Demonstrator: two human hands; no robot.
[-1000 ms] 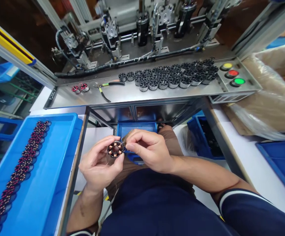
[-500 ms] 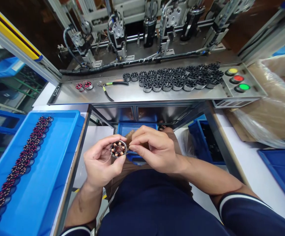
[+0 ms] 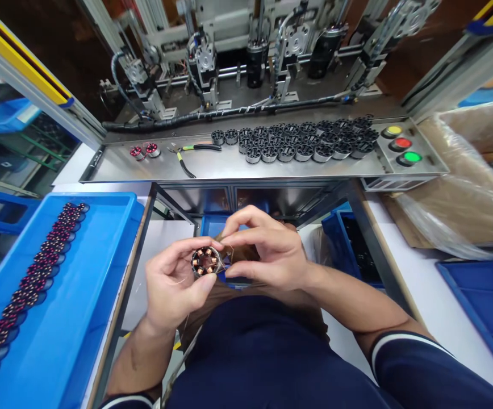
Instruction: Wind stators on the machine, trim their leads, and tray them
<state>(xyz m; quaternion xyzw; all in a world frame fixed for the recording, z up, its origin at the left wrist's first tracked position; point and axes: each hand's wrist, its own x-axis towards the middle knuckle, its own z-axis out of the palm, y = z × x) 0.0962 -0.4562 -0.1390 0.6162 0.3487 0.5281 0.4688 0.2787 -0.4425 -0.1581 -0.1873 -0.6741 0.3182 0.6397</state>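
Note:
My left hand [image 3: 174,278] is closed around a motor stator [image 3: 194,262], a small ring with copper windings on its inner poles. Thumb and index finger grip its rim, and the open face is turned up toward me. A thin copper wire [image 3: 186,325] hangs below the left hand. On the stator's right side, my right hand [image 3: 267,250] has its thumb and fingers apart. Fine wire [image 3: 232,253] curves through the gap between them, close to the fingertips. Whether a fingertip touches that wire, I cannot tell.
Ahead, a metal ledge carries several black stators [image 3: 287,142], cutting pliers [image 3: 187,156] and two red-marked stators [image 3: 144,150]. Buttons [image 3: 401,144] are at its right end. A blue tray [image 3: 80,295] at left holds a long row of wound stators. Machine fixtures [image 3: 204,62] stand behind.
My right thumb and fingers have moved apart from a pinch at the wire, and a loop of wire now shows between them. The left hand keeps its grip on the stator.

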